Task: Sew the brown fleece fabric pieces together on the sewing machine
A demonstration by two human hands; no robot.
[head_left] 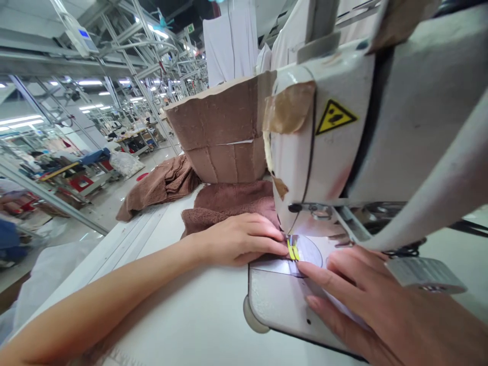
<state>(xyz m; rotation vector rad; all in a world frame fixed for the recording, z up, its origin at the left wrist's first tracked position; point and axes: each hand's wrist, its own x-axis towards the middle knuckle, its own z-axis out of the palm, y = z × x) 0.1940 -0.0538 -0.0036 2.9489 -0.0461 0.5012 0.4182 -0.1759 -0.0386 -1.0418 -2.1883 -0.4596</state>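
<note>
Left hand (pixel 240 239), fingers together, and right hand (pixel 366 295), fingers spread, press flat beside the yellow label (pixel 293 250) under the sewing machine (pixel 343 152); stitching seems barely begun, brown towel (pixel 229 201) behind.

A small yellow piece (pixel 293 250) is being lit under the head of the white sewing machine (pixel 343 152). It is being approached from both sides: the left hand (pixel 240 239) is being laid flat on the table (pixel 183 315), fingertips just beside it, and the right hand (pixel 366 300) is being rested, fingers outstretched, on the metal plate (pixel 274 300). Brown towelling (pixel 229 201) is being shown heaped behind the left hand, under a cardboard screen (pixel 224 132).
</note>
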